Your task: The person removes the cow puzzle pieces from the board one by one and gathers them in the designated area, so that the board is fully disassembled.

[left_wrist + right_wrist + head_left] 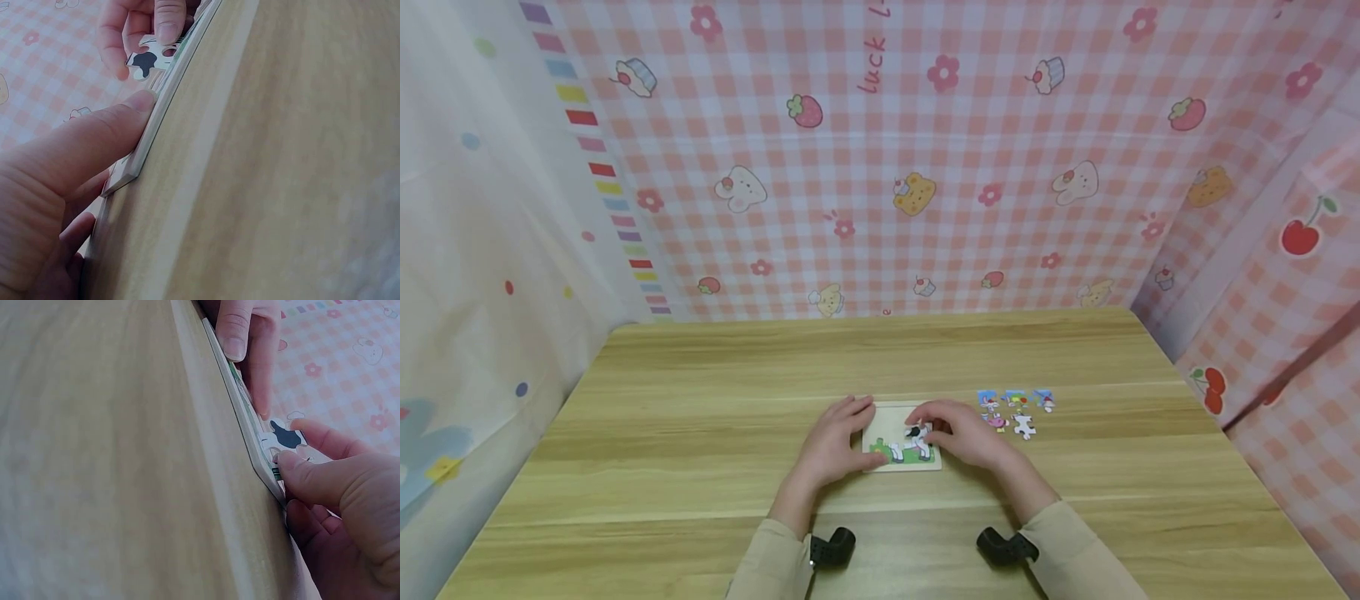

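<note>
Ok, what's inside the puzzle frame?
The frame has green-and-white pieces along its bottom. The right hand pinches a black-and-white piece over it; whatever's directly beneath is covered.

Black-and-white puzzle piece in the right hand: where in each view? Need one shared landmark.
Head: black-and-white puzzle piece is right of and below centre, pinched by the right hand.
Left wrist: upper left.
Right wrist: right of centre, slightly above mid-height.
Shared landmark: the pale-edged puzzle board.
</note>
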{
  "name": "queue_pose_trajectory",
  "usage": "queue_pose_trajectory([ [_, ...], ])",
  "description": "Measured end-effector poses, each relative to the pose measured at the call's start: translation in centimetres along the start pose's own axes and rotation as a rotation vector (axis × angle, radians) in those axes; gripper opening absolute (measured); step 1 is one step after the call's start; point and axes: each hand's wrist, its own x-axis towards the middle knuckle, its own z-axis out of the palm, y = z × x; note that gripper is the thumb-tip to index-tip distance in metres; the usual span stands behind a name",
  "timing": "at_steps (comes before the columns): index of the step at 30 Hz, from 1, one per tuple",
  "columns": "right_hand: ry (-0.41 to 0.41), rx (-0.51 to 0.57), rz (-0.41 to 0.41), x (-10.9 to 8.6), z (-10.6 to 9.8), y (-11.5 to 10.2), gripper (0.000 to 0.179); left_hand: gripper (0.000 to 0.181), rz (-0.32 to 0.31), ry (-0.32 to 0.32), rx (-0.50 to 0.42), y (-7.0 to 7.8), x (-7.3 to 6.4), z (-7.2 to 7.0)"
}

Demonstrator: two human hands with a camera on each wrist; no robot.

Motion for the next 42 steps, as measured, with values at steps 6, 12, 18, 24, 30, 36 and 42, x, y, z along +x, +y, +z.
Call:
queue_pose_trajectory([
  [6,-0.003,0.006,-0.004,0.0,0.0,-0.1,0.026,0.079,0.004,0.003,0.001,0.0,0.0,0.0],
  [12,0.009,0.018,-0.025,-0.1,0.0,0.1,0.025,0.079,0.001,0.001,-0.002,0.0,0.0,0.0],
  [18,0.030,0.030,-0.008,-0.3,0.0,-0.1,0.025,0.079,0.000,-0.006,0.007,0.0,-0.1,0.0],
  [24,0.048,0.036,0.042,-0.4,-0.1,0.0,0.025,0.079,-0.011,-0.009,0.010,0.0,-0.1,0.0],
  [30,0.095,0.078,0.038,-0.6,-0.3,0.0,0.024,0.081,-0.003,-0.008,0.028,-0.1,0.0,0.1],
  [36,0.115,0.095,0.045,-1.3,-1.3,0.3,0.022,0.081,-0.002,-0.012,0.030,-0.2,0.1,0.2],
  [42,0.145,0.080,0.064,-2.5,-2.4,1.3,0.023,0.080,-0.008,-0.012,0.015,-0.2,0.1,0.2],
])
